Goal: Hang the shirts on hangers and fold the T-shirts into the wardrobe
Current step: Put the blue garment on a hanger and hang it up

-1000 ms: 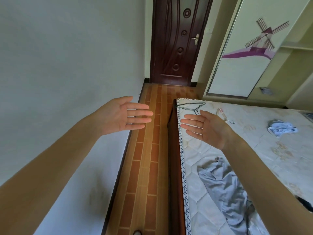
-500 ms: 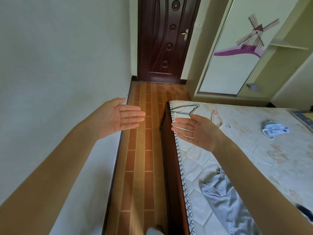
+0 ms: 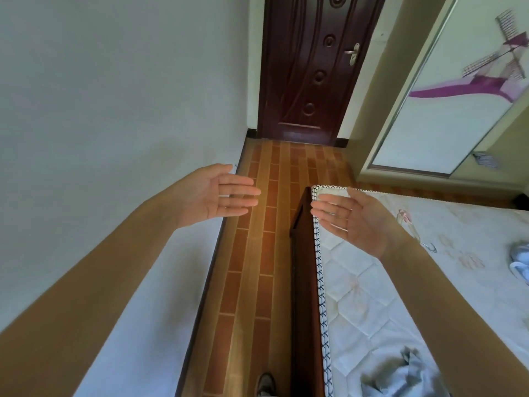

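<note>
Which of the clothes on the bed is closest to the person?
The grey garment, crumpled near the bed's left edge at the bottom of the view, under the right forearm. The white and blue garment lies farther off, at the right edge of the view.

No text, label, brand name or number can be read anywhere in the frame. The nearest thing to a sign is a picture, not lettering: a purple and grey windmill drawing [image 3: 498, 67] on the pale wardrobe door [image 3: 423, 116] at the upper right. The faint reddish marks on the mattress [image 3: 372, 282] are too blurred to make out.
</note>
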A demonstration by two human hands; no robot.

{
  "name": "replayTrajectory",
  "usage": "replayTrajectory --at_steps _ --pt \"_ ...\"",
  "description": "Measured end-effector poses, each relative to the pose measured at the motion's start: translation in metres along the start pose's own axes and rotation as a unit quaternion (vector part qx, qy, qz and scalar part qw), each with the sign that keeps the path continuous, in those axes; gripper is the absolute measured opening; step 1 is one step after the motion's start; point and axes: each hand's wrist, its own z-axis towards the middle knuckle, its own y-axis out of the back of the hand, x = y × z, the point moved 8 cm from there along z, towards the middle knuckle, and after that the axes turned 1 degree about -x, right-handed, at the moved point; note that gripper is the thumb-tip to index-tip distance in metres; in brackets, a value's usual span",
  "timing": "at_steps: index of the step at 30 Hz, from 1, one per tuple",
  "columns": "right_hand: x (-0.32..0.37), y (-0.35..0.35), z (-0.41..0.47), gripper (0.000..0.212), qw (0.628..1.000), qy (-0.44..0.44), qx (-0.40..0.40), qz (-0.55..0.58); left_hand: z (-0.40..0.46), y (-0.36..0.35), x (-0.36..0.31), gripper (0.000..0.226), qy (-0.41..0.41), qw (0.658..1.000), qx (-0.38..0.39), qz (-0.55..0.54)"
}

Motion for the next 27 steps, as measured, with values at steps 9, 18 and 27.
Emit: replayTrajectory --at_steps 9,18,27 --pt "0.075 0.035 0.081 0.050 0.999 0.003 0.018 -0.050 0.100 -0.022 -0.046 0.048 0.024 0.999 0.012 0.018" --pt "0.104 0.048 0.175 0.049 0.998 -0.015 0.008 -0.059 0.195 0.012 -0.069 0.053 0.046 0.999 0.010 0.004" --pt "0.165 0.012 0.313 0.051 0.996 -0.003 -0.003 -0.086 0.313 0.074 -0.130 0.052 0.023 0.994 -0.003 0.107"
